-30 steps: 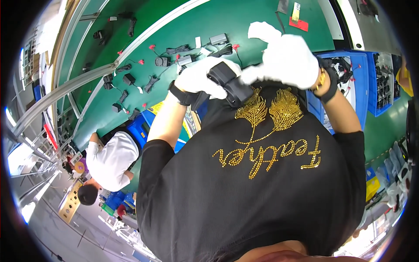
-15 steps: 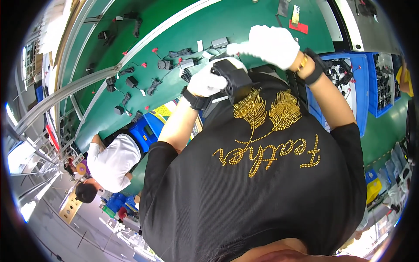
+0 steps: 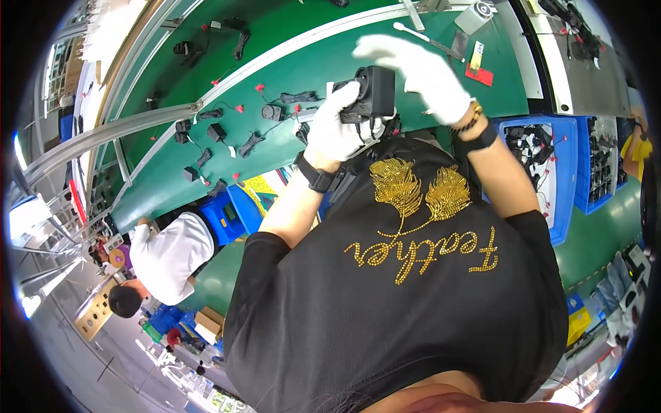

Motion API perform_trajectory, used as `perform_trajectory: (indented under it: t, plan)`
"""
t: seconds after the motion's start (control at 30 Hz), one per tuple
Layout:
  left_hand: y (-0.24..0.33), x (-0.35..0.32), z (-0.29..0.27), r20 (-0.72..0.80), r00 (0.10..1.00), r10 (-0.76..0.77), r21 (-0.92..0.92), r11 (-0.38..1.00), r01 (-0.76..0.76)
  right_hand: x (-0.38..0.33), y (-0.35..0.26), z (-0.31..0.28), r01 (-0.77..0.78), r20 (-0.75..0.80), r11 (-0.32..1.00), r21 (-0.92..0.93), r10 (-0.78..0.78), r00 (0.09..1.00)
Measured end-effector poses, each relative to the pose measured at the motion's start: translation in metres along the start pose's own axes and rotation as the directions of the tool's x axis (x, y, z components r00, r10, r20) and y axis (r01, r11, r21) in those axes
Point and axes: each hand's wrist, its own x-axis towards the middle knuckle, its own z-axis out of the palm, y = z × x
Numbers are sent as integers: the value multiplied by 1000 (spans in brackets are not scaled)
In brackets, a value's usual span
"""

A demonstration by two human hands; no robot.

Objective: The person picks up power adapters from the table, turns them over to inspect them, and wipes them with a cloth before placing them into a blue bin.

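Observation:
My left hand (image 3: pixel 337 131), in a white glove, is closed round a black power adapter (image 3: pixel 377 91). The adapter's boxy body faces up, and a black cable hangs from its lower side. To its right is my right hand (image 3: pixel 420 72), also gloved in white, with its fingers stretched out toward the left above the bench. Nothing shows in the right hand, and it is apart from the adapter. Left of my hands, several black adapters (image 3: pixel 273 112) with coiled cables (image 3: pixel 299 97) and red-ended leads lie on the green bench (image 3: pixel 227 165).
A white-capped bottle (image 3: pixel 475 18), a swab-like stick (image 3: pixel 411 30) and a red tag (image 3: pixel 479 74) lie at the far right. Blue bins (image 3: pixel 566 172) of adapters stand to my right. A metal rail (image 3: pixel 275 51) crosses the bench. A person in white (image 3: pixel 175 258) sits at left.
The adapter in my left hand has turned and risen away from my shirt, its cable side now showing. My right hand has shifted left, its fingers reaching out above the adapter.

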Motion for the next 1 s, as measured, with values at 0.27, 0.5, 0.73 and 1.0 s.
perform_trajectory:
  t: [0.27, 0.5, 0.73, 1.0]
  plan:
    - [-9, 20, 25, -119, 981, 155, 245, 962, -122, -6, 5, 28, 74, -401, 976, -207, -154, 903]
    - [-16, 27, 40, -105, 927, 359, 416, 863, -287, -16, -2, 29, -171, -494, 897, -408, -59, 867]
    - [-11, 27, 55, 75, 994, 81, -58, 995, -77, -17, -24, 14, -141, -694, 988, 67, 147, 705]
    - [-9, 32, 43, -13, 946, 324, 229, 922, -312, -9, -39, 25, -201, -717, 969, -144, 37, 696]
